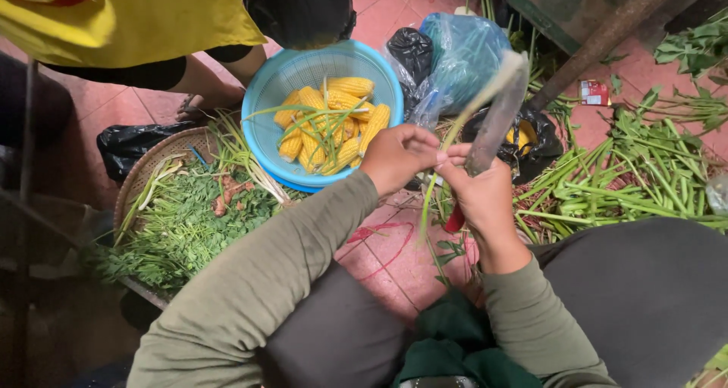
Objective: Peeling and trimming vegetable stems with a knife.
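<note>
Hands meet over the tiled floor [387, 259]: the left hand [398, 157] pinches a thin green stalk [455, 126] taut, while the right hand [481, 195] is closed round a red-handled knife [497, 119], blade angled up along the stalk as if for stripping. Beyond the left hand sits a blue basket [269, 92] of corn cobs [334, 123]; cut green stems [637, 176] pile right of the right hand

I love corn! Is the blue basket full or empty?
Partly full: the blue basket holds yellow corn cobs and some green stalks, with bare mesh showing.
</note>
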